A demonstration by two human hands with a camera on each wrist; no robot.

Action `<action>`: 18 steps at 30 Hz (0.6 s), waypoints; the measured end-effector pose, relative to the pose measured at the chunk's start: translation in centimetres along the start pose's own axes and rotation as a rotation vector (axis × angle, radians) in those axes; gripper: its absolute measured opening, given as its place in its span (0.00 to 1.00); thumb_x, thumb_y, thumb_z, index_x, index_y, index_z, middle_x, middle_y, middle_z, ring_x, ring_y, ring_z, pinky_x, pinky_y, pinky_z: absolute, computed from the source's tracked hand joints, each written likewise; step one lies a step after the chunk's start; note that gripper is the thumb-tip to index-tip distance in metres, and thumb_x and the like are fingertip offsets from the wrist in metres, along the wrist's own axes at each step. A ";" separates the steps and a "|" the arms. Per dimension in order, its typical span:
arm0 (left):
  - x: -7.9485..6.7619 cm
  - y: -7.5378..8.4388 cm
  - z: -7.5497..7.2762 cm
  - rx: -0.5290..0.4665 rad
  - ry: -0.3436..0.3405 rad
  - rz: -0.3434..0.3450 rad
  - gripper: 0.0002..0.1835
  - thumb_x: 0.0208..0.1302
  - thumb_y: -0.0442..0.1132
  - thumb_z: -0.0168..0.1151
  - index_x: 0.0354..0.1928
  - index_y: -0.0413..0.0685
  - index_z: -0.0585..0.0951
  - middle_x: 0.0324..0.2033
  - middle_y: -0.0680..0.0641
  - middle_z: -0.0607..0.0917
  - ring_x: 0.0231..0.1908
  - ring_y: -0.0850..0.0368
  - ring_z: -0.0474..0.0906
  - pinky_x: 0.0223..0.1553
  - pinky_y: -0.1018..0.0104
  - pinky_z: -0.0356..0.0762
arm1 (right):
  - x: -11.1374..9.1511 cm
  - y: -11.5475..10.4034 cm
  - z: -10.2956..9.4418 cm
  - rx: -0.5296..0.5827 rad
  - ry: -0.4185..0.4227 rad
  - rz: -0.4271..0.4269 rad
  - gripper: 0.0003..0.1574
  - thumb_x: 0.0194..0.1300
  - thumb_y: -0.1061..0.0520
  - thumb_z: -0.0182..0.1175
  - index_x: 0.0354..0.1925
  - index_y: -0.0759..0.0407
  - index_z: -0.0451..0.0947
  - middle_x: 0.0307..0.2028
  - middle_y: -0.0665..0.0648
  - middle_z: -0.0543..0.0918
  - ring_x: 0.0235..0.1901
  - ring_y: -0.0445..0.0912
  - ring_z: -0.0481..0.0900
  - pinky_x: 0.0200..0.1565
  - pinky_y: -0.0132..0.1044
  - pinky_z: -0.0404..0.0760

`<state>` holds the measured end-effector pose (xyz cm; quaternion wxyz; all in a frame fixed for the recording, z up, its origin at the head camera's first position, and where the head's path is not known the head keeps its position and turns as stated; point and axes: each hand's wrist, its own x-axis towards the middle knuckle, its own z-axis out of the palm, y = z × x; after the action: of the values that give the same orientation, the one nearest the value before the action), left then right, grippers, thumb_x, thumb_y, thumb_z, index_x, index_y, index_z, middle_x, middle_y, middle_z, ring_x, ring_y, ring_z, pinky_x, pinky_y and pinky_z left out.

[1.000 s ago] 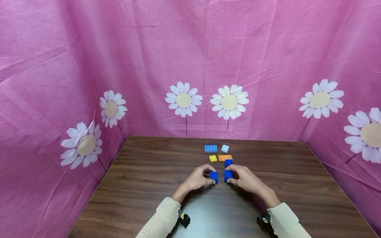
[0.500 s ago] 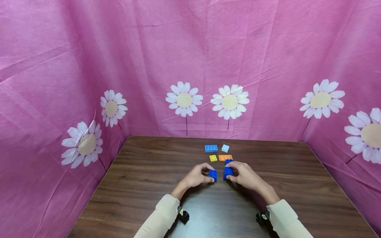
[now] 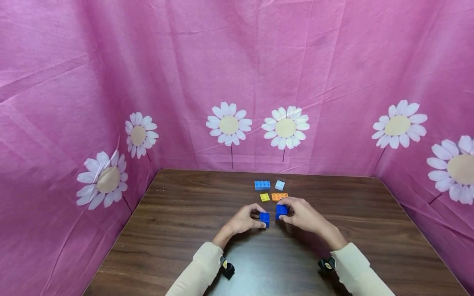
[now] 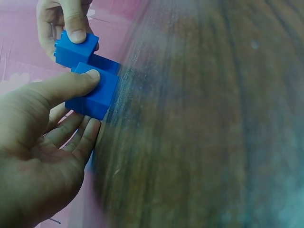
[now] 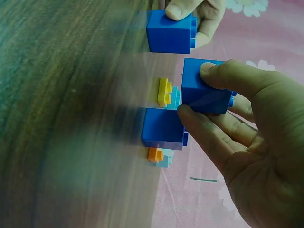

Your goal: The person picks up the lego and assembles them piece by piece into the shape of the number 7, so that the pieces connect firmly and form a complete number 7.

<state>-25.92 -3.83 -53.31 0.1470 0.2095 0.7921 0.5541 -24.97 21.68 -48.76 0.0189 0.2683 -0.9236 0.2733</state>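
Observation:
In the head view my left hand (image 3: 246, 218) pinches a blue toy brick (image 3: 264, 219) between thumb and fingers, low at the tabletop. To its right, my right hand (image 3: 304, 214) pinches a second blue brick (image 3: 281, 211). The right wrist view shows this brick (image 5: 205, 88) lifted off the table, studs facing up. A third blue brick (image 5: 164, 127) stands on the table close below it, held by neither hand. From the head it is hidden behind the raised brick and the right hand. In the left wrist view it shows partly as a blue brick (image 4: 105, 63) between the two held ones.
Beyond the hands lie a yellow brick (image 3: 264, 197), a long orange brick (image 3: 279, 197), a long lighter blue brick (image 3: 262, 185) and a pale blue brick (image 3: 279, 185). The wooden table (image 3: 185, 213) ends at a pink flowered cloth (image 3: 237, 74) behind and on both sides.
My right hand has lifted its blue brick and carried it forward, towards the third blue brick, which it now covers in the head view. The left hand has shifted only slightly to the left.

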 end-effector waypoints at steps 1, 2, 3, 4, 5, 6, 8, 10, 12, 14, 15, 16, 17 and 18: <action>-0.1 0.0 0.0 0.001 -0.002 0.001 0.15 0.61 0.29 0.77 0.48 0.42 0.85 0.46 0.42 0.89 0.48 0.54 0.85 0.48 0.70 0.83 | 0.1 -0.1 0.0 -0.001 0.001 -0.003 0.24 0.64 0.57 0.77 0.56 0.61 0.84 0.49 0.59 0.89 0.42 0.45 0.87 0.44 0.40 0.91; -0.1 0.0 0.0 0.002 -0.005 0.001 0.15 0.61 0.29 0.77 0.49 0.42 0.85 0.46 0.42 0.89 0.48 0.54 0.85 0.48 0.70 0.83 | 0.1 -0.2 -0.1 -0.002 0.004 -0.007 0.24 0.64 0.57 0.77 0.56 0.62 0.84 0.49 0.59 0.89 0.42 0.45 0.87 0.44 0.41 0.91; -0.2 0.0 0.0 0.002 -0.007 0.001 0.15 0.61 0.29 0.77 0.49 0.42 0.85 0.46 0.42 0.89 0.47 0.55 0.85 0.49 0.70 0.83 | 0.2 -0.3 -0.1 -0.005 0.008 -0.013 0.25 0.64 0.57 0.77 0.56 0.62 0.84 0.49 0.60 0.89 0.43 0.46 0.87 0.45 0.42 0.91; -0.2 0.0 0.0 0.004 -0.009 0.002 0.15 0.61 0.29 0.77 0.49 0.42 0.85 0.46 0.42 0.89 0.47 0.55 0.85 0.49 0.71 0.83 | 0.2 -0.4 -0.2 -0.009 0.013 -0.017 0.25 0.64 0.57 0.77 0.56 0.63 0.84 0.49 0.60 0.89 0.43 0.46 0.88 0.45 0.43 0.91; -0.1 0.0 -0.1 0.006 -0.012 0.004 0.15 0.61 0.29 0.77 0.49 0.42 0.84 0.46 0.42 0.89 0.47 0.55 0.85 0.49 0.71 0.83 | 0.3 -0.5 -0.3 -0.013 0.015 -0.022 0.25 0.64 0.56 0.77 0.56 0.63 0.84 0.49 0.60 0.89 0.43 0.46 0.88 0.46 0.44 0.91; -0.1 0.0 -0.1 0.006 -0.015 0.006 0.15 0.61 0.29 0.77 0.49 0.42 0.84 0.46 0.42 0.89 0.47 0.55 0.85 0.49 0.71 0.83 | 0.4 -0.6 -0.3 -0.015 0.017 -0.027 0.25 0.64 0.56 0.77 0.56 0.64 0.84 0.49 0.60 0.89 0.43 0.47 0.88 0.46 0.45 0.91; -0.2 -0.1 -0.1 0.012 -0.018 0.008 0.15 0.61 0.29 0.77 0.49 0.42 0.84 0.46 0.42 0.89 0.47 0.55 0.84 0.49 0.71 0.82 | 0.5 -0.8 -0.5 -0.014 0.012 -0.032 0.26 0.64 0.56 0.77 0.57 0.64 0.83 0.50 0.60 0.89 0.44 0.47 0.88 0.47 0.46 0.91; -0.2 -0.1 -0.2 0.018 -0.021 0.013 0.15 0.61 0.29 0.77 0.49 0.42 0.85 0.46 0.42 0.89 0.47 0.55 0.84 0.49 0.71 0.82 | 0.6 -1.1 -0.6 -0.008 0.001 -0.038 0.27 0.65 0.55 0.77 0.58 0.65 0.83 0.50 0.60 0.89 0.44 0.47 0.88 0.47 0.46 0.91; -0.3 -0.1 -0.2 0.027 -0.022 0.017 0.15 0.61 0.30 0.77 0.49 0.42 0.85 0.46 0.42 0.89 0.47 0.56 0.84 0.49 0.70 0.82 | 0.8 -1.3 -0.8 -0.003 -0.011 -0.039 0.28 0.65 0.54 0.77 0.59 0.65 0.83 0.51 0.60 0.90 0.45 0.48 0.89 0.47 0.45 0.92; -0.3 -0.1 -0.2 0.040 -0.020 0.020 0.16 0.61 0.31 0.77 0.50 0.43 0.85 0.46 0.43 0.89 0.47 0.56 0.83 0.49 0.69 0.82 | 0.9 -1.5 -1.0 0.003 -0.021 -0.046 0.29 0.65 0.55 0.77 0.60 0.67 0.82 0.51 0.61 0.89 0.45 0.49 0.90 0.47 0.46 0.92; -0.3 -0.1 -0.2 0.044 -0.019 0.022 0.16 0.62 0.31 0.77 0.50 0.44 0.85 0.47 0.43 0.89 0.47 0.56 0.83 0.50 0.69 0.83 | 1.0 -1.7 -1.1 0.005 -0.025 -0.040 0.29 0.65 0.55 0.77 0.60 0.66 0.82 0.51 0.61 0.90 0.45 0.49 0.90 0.48 0.46 0.92; -0.2 -0.1 -0.1 0.048 -0.018 0.024 0.16 0.62 0.31 0.77 0.51 0.44 0.85 0.47 0.43 0.89 0.46 0.56 0.84 0.49 0.69 0.83 | 1.1 -1.8 -1.3 0.008 -0.031 -0.036 0.30 0.65 0.55 0.77 0.60 0.66 0.82 0.51 0.61 0.90 0.46 0.49 0.90 0.48 0.46 0.92; -0.2 -0.1 -0.1 0.055 -0.015 0.026 0.16 0.62 0.32 0.77 0.51 0.44 0.85 0.47 0.43 0.89 0.46 0.56 0.84 0.50 0.69 0.83 | 1.2 -1.9 -1.4 0.011 -0.036 -0.033 0.30 0.65 0.55 0.77 0.60 0.66 0.82 0.51 0.61 0.90 0.46 0.49 0.90 0.48 0.47 0.92; -0.2 -0.1 -0.1 0.058 -0.012 0.029 0.16 0.62 0.32 0.77 0.51 0.44 0.85 0.47 0.43 0.89 0.46 0.56 0.84 0.50 0.69 0.83 | 1.3 -2.0 -1.5 0.014 -0.042 -0.030 0.30 0.65 0.55 0.77 0.61 0.67 0.82 0.51 0.61 0.90 0.47 0.50 0.90 0.49 0.48 0.92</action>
<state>-25.79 -4.02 -53.38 0.1378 0.2283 0.8038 0.5318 -25.18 20.38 -46.27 0.0018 0.2882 -0.9176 0.2737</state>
